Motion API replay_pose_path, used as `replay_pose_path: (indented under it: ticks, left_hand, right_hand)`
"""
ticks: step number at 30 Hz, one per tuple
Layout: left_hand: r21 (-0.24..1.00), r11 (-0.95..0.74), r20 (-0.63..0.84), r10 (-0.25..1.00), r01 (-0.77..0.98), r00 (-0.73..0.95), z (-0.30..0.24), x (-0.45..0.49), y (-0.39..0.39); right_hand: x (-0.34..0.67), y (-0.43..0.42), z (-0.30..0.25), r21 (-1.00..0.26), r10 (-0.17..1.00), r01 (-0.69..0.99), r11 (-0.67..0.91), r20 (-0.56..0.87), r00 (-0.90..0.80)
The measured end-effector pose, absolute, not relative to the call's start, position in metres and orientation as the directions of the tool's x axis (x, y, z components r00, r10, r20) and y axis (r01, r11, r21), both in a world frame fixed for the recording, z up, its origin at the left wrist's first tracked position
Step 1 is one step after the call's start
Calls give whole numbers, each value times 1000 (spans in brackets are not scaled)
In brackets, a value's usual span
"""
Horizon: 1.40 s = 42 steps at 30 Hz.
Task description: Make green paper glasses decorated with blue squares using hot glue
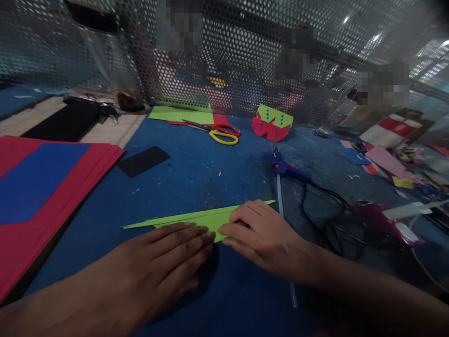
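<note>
A folded piece of lime-green paper (201,217) lies on the blue tabletop, its long folded edge running from left to right. My left hand (157,264) rests flat on its lower left part, fingers stretched out together. From the right, my right hand (263,234) has its fingers curled and pressed together on the paper's right part, close to the left fingertips. The two hands hide much of the paper's lower part. A blue glue gun (289,171) lies beyond my right hand, and its clear glue stick (279,194) passes beneath that hand.
Red sheets with a blue piece (38,182) lie left, near a black card (144,161). Scissors (224,134), green paper (178,114) and a red-green cutout (272,122) lie before a perforated metal screen (238,61). Cables (315,220) and paper scraps (386,161) are right.
</note>
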State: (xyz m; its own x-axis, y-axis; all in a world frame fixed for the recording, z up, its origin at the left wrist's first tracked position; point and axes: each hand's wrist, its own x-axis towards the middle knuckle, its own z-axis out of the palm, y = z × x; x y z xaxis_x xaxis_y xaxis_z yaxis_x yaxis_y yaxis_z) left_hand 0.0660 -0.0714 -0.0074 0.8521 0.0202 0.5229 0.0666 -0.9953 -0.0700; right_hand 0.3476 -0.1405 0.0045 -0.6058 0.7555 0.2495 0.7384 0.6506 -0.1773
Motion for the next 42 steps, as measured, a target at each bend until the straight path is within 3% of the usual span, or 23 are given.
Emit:
replay_pose_path:
  ticks: [19, 25, 32, 42]
  left_hand:
    - [39, -996, 412, 89, 80, 907, -9, 67, -70]
    - [22, -995, 428, 94, 94, 899, -6, 69, -71]
    - [26, -996, 416, 87, 84, 905, -7, 67, -69]
    - [-5, -997, 438, 64, 73, 897, -6, 68, -69]
  right_hand:
    - [346, -139, 7, -148, 752, 742, 654, 243, -613]
    - [343, -141, 13, -127, 681, 686, 716, 340, -648]
    - [342, -138, 13, -80, 638, 638, 766, 214, -740]
    - [340, -138, 15, -78, 657, 655, 751, 173, -733]
